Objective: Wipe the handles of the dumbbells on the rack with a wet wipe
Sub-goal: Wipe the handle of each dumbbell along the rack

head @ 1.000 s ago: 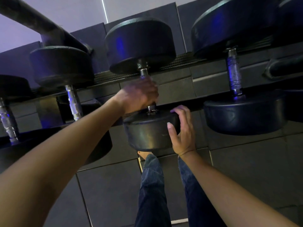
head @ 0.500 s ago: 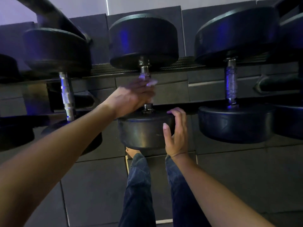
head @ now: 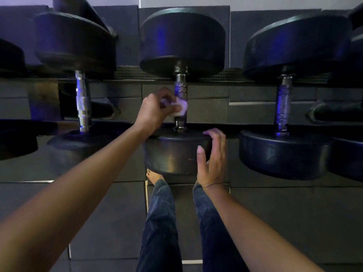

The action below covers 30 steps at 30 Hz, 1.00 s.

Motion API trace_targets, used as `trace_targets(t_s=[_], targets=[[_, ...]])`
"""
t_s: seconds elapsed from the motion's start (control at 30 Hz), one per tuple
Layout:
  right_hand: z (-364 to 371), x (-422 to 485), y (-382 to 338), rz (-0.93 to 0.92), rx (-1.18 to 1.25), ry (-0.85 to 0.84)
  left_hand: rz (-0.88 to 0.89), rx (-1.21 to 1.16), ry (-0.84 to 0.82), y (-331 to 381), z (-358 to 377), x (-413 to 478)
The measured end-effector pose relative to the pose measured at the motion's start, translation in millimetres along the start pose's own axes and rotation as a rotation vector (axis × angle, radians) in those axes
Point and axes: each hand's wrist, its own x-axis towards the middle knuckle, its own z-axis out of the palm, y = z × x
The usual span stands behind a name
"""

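Note:
Three black dumbbells lie across a dark rack [head: 231, 126]. The middle dumbbell [head: 176, 154] has a knurled metal handle [head: 181, 85]. My left hand [head: 155, 110] pinches a white wet wipe [head: 179, 107] against the lower part of that handle. My right hand [head: 213, 160] cups the right side of the dumbbell's near head, fingers curled over its top edge and thumb on its face. The left dumbbell's handle [head: 82, 103] and the right dumbbell's handle [head: 282, 103] stand bare.
More dumbbell heads show at the far left [head: 11, 55] and far right [head: 353, 146] edges. A slanted rack post [head: 82, 8] rises at the upper left. Below are dark floor tiles [head: 294, 222], my jeans-clad legs [head: 161, 222] and a bare foot [head: 154, 176].
My left hand has come off its full grip round the handle and drawn back to the left, so the white wipe now shows. My right hand stays on the near head.

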Motion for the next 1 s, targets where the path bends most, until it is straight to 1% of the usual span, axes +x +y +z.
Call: trace_targets(t_s=[0.1, 0.17, 0.2, 0.3, 0.33, 0.37, 0.47, 0.5, 0.53, 0.6, 0.63, 0.67, 0.7, 0.77, 0.8, 0.83, 0.87, 0.93, 0.97, 1.0], targets=[[0, 0, -1, -0.005, -0.002, -0.002, -0.106, -0.305, 0.101, 10, 4, 22], [0, 0, 0, -0.003, -0.013, -0.009, -0.161, -0.432, 0.102, 13, 4, 25], [-1, 0, 1, -0.002, -0.013, -0.011, -0.207, -0.453, 0.062, 10, 3, 20], [-1, 0, 1, -0.019, 0.001, -0.001, -0.344, -0.419, -0.130, 0, -1, -2], [-1, 0, 1, -0.021, 0.005, -0.002, -0.372, -0.439, -0.155, -2, -1, -2], [0, 0, 2, -0.021, 0.009, -0.004, -0.393, -0.499, -0.139, -1, 0, 2], [1, 0, 4, -0.022, 0.013, 0.001, -0.505, -0.827, -0.023, 13, 17, 30], [2, 0, 4, -0.019, 0.010, 0.001, -0.529, -0.845, 0.001, 16, 24, 35], [2, 0, 5, -0.016, 0.008, 0.002, -0.551, -0.798, 0.005, 15, 30, 34], [2, -1, 6, -0.025, 0.021, 0.012, -0.595, -0.710, -0.071, 12, 33, 25], [2, 0, 6, -0.027, 0.027, 0.017, -0.617, -0.711, -0.135, 11, 29, 23], [3, 0, 6, -0.024, 0.029, 0.017, -0.645, -0.741, -0.182, 12, 25, 25], [3, 0, 6, -0.023, 0.029, 0.015, -0.668, -0.811, -0.190, 14, 21, 31], [3, 0, 6, -0.027, 0.030, 0.014, -0.672, -0.990, -0.105, 25, 17, 45], [3, 0, 6, -0.024, 0.030, 0.014, -0.672, -1.029, -0.078, 28, 19, 48], [3, 0, 6, -0.019, 0.032, 0.012, -0.680, -1.038, -0.087, 25, 22, 45], [3, -1, 6, -0.020, 0.033, 0.013, -0.699, -1.016, -0.131, 20, 25, 38], [2, 0, 6, -0.028, 0.035, 0.024, -0.742, -0.934, -0.284, 13, 24, 25], [3, 0, 6, -0.025, 0.037, 0.026, -0.750, -0.918, -0.311, 11, 21, 24], [3, 0, 6, -0.024, 0.038, 0.027, -0.742, -0.920, -0.280, 12, 18, 29]])
